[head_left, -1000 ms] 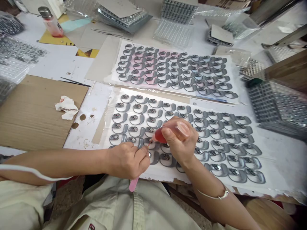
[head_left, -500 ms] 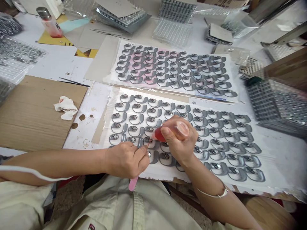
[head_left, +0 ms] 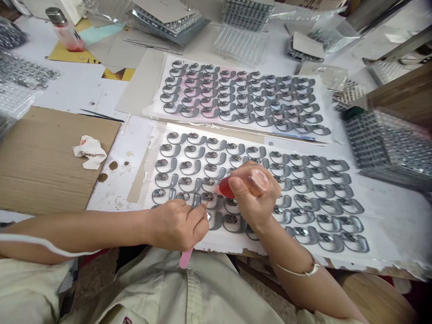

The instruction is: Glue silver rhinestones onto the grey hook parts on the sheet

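My right hand [head_left: 255, 195] is closed round a small bottle of red liquid [head_left: 227, 187], its tip pointing left and down at a grey metal piece [head_left: 207, 197] in the near rows. My left hand [head_left: 178, 225] is closed on a thin pink stick [head_left: 185, 258], whose end touches beside that same piece. Both hands rest over the near white sheet [head_left: 381, 229], which carries several rows of grey hook-shaped pieces with round metal centres.
A second sheet of grey pieces [head_left: 243, 96] lies behind. A brown cardboard sheet [head_left: 43, 162] with a crumpled stained tissue [head_left: 88, 150] lies left. A bottle of red liquid [head_left: 64, 29] stands far left. Clear blister trays [head_left: 384, 144] are stacked right and behind.
Both hands stay at the same grey piece with barely any motion. The view has shifted slightly, so everything sits a little further left in the picture.
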Demonstrator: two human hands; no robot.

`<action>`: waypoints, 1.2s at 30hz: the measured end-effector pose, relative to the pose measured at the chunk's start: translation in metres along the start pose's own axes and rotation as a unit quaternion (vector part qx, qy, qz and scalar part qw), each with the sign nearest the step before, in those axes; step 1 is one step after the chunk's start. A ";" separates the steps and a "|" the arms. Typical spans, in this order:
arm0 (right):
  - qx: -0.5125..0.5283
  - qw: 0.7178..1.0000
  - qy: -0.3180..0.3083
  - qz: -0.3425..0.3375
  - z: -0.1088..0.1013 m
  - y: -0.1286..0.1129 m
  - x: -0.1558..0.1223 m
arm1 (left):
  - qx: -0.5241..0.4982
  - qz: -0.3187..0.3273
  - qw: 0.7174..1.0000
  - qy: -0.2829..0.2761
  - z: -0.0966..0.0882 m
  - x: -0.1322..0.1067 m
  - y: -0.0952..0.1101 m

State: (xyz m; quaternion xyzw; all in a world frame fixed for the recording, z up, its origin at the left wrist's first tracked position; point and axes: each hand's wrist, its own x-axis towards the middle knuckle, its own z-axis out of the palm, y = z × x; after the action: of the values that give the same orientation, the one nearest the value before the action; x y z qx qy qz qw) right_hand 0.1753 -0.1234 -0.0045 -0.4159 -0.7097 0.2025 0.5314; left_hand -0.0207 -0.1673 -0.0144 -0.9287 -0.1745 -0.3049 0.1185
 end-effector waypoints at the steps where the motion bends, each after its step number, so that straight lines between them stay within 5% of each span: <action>1: -0.003 1.000 -0.001 0.000 0.000 0.000 0.000 | 0.000 -0.001 1.000 0.000 0.000 0.000 0.000; 36: 0.004 1.000 -0.006 -0.009 -0.001 0.000 -0.003 | 0.004 0.004 1.000 -0.013 -0.001 -0.002 -0.001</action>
State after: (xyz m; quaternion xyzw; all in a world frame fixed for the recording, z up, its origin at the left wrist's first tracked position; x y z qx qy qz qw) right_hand 0.1762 -0.1258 -0.0060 -0.4060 -0.7155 0.2030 0.5311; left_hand -0.0227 -0.1674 -0.0147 -0.9327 -0.1737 -0.2918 0.1212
